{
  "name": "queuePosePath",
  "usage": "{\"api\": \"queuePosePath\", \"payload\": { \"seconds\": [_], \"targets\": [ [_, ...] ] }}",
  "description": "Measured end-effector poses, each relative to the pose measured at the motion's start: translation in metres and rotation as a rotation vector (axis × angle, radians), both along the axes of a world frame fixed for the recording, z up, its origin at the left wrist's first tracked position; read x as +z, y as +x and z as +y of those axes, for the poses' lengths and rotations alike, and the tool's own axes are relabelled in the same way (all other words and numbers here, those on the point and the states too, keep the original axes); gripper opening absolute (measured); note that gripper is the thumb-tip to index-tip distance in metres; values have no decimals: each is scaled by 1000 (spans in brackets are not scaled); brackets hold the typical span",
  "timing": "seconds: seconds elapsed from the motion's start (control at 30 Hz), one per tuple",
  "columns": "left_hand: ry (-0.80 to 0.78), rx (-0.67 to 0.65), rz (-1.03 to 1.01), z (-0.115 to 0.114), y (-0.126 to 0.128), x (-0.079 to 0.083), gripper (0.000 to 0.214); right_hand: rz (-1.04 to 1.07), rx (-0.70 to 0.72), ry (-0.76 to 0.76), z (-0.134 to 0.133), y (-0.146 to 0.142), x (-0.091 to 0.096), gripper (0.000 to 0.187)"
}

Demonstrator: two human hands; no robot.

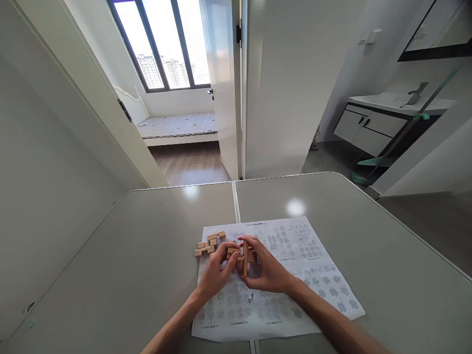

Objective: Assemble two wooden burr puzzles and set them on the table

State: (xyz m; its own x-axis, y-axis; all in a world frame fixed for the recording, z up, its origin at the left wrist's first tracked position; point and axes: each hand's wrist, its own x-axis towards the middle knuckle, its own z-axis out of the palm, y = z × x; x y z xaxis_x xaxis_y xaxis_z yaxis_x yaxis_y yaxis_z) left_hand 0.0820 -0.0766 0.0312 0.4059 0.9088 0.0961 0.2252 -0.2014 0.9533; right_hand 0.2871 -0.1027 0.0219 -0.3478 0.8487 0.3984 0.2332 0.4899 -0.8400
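Observation:
Between my two hands is a partly joined wooden burr puzzle [245, 258], made of notched light-brown pieces. My left hand [217, 270] is closed on its left side, thumb and fingertips on a block. On the right, my right hand [267, 268] grips an upright wooden bar of it, fingers at the top end and thumb at the bottom. Loose notched wooden pieces [204, 250] lie just left of my left hand, at the sheet's edge. Under everything spreads a white instruction sheet [324, 275] printed with small puzzle diagrams. My fingers hide part of the puzzle.
The grey-green table [147, 255] has a pale seam [236, 201] down its middle and a rounded far edge. Beyond it stand an open door [223, 88], a bed [180, 125] below a window, and a washbasin cabinet [372, 125] at right.

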Motion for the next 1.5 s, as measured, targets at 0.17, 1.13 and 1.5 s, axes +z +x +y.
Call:
{"api": "queuePosePath", "payload": {
  "seconds": [0.17, 1.13, 1.5],
  "targets": [
    [9, -4, 7, 0, 0, 0, 33, -2, 3, 11, 0, 0, -1, 96],
    [33, 228, -179, 10, -3, 9, 37, -249, -87, 51, 4, 1, -13, 52],
    [21, 214, -175, 12, -5, 5, 35, -305, -147, 43, 3, 1, -16, 40]
  ]
}}
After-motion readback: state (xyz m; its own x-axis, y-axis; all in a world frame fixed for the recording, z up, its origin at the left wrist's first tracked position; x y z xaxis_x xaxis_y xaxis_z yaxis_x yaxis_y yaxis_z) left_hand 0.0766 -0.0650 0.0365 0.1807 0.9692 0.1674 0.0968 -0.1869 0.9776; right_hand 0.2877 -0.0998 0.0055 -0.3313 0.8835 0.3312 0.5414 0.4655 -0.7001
